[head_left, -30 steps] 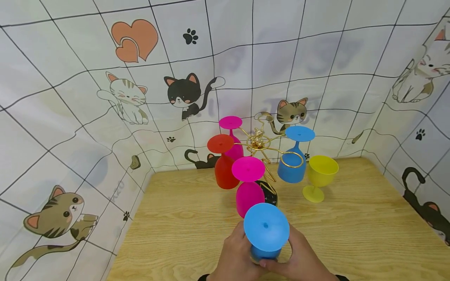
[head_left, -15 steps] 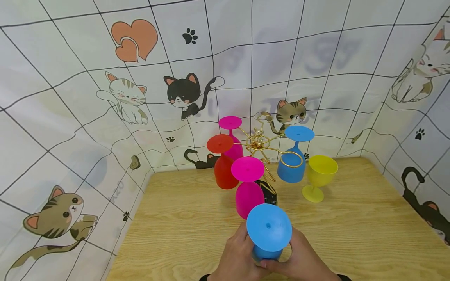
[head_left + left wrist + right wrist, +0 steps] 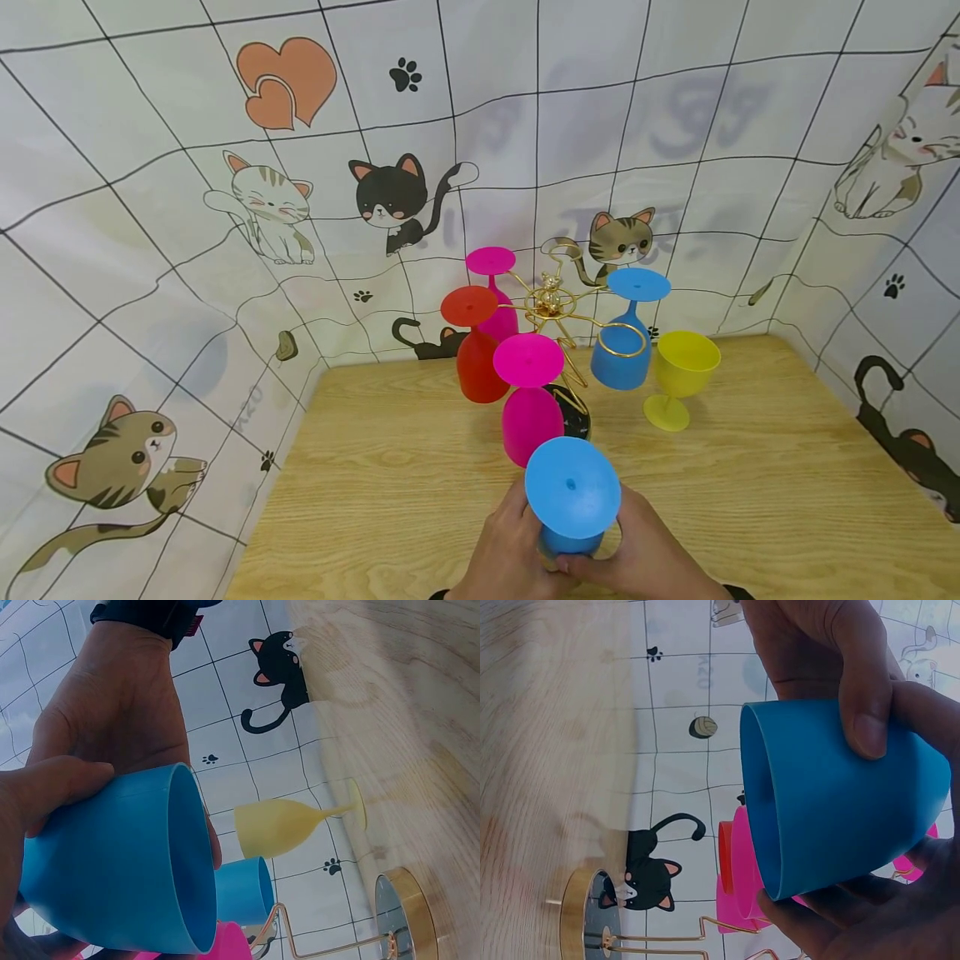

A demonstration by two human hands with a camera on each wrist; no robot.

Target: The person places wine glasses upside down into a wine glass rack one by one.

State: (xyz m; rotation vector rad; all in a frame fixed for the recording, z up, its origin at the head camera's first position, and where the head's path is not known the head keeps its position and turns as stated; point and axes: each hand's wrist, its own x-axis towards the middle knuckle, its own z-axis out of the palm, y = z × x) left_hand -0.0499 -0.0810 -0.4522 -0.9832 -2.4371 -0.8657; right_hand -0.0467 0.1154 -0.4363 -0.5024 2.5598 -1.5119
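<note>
Both hands hold a blue plastic goblet [image 3: 573,487] upside down above the table's near edge, its round foot uppermost. My left hand [image 3: 498,542] grips the bowl from the left; my right hand [image 3: 641,546] grips it from the right. In the wrist views the bowl [image 3: 112,855] has its open rim facing down toward the table, with thumbs and fingers around its wall. Just beyond stands a gold wire rack [image 3: 551,304] with a small bear figure on top. Hanging upside down on it are a near magenta goblet [image 3: 531,421], a red goblet [image 3: 480,367], another magenta goblet [image 3: 491,261] and a second blue goblet [image 3: 622,354].
A yellow goblet [image 3: 686,367] stands upright on the wooden table [image 3: 375,483], right of the rack. The rack's round black base [image 3: 596,915] has a gold rim. A cat-patterned tiled sheet [image 3: 495,150] covers the walls behind and at both sides.
Both hands and the held blue goblet have shifted slightly to the right, then stayed nearly still. The rack and the other goblets look unchanged.
</note>
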